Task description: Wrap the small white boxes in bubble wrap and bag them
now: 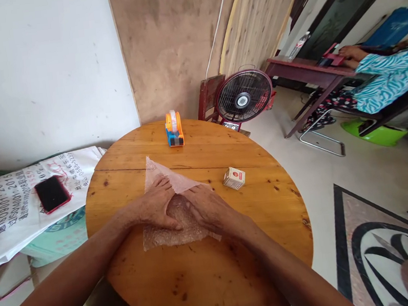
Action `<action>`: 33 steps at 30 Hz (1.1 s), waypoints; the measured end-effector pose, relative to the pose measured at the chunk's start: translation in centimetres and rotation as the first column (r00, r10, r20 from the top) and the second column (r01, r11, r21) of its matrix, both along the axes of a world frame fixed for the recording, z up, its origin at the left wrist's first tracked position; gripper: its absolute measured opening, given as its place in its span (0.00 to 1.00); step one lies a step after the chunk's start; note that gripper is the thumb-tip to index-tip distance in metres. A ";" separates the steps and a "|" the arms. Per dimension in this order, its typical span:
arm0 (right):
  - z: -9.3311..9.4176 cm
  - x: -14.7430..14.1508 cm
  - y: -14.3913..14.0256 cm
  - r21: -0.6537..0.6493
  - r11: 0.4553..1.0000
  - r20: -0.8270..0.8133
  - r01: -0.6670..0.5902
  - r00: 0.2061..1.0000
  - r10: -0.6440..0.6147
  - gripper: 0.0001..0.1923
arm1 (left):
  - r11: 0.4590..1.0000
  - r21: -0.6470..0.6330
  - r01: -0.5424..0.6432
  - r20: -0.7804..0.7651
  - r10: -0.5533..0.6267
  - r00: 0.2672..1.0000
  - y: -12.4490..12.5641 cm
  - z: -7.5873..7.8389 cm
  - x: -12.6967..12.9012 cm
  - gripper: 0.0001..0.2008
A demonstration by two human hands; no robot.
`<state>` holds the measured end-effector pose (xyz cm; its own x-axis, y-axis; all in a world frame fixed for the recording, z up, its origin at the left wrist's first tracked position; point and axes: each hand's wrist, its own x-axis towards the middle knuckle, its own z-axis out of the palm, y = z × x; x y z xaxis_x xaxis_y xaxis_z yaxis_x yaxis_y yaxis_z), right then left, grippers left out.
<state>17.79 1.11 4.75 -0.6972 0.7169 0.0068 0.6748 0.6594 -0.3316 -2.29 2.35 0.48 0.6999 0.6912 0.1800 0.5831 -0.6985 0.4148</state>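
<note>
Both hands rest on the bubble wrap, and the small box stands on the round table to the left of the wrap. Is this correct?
Not quite: the head view shows the small box to the right of the bubble wrap. The rest is correct.

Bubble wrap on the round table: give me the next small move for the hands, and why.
Probably spread the bubble wrap flatter, pressing outward with the left hand and right hand: both rest on it, its far edge looks uneven, and the small box stands apart, to the right.
</note>
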 end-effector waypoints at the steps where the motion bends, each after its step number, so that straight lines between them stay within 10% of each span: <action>1: -0.2 0.2 0.5 0.020 0.999 0.014 0.033 0.999 -0.034 0.14 | 1.000 -0.007 -0.003 -0.009 0.002 1.000 0.0 0.0 0.0 0.50; 10: -1.7 1.0 4.4 0.174 0.916 0.133 0.362 0.913 -0.386 0.16 | 0.996 -0.084 0.030 -0.101 -0.038 0.994 0.0 0.4 -0.4 0.49; 20: -3.1 0.8 4.0 0.351 0.889 0.235 0.295 0.891 -0.388 0.15 | 0.989 -0.106 -0.106 0.074 0.114 0.991 0.1 -0.5 -0.8 0.33; 33: -2.4 1.2 3.8 0.306 0.895 0.227 0.326 0.888 -0.401 0.18 | 0.987 -0.071 -0.143 -0.148 0.132 0.980 0.1 1.8 0.8 0.29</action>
<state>18.95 4.88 2.34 -0.3874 0.9194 0.0675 0.9217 0.3849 0.0479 -1.47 2.41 2.32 0.6115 0.7909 0.0244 0.7285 -0.5748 0.3727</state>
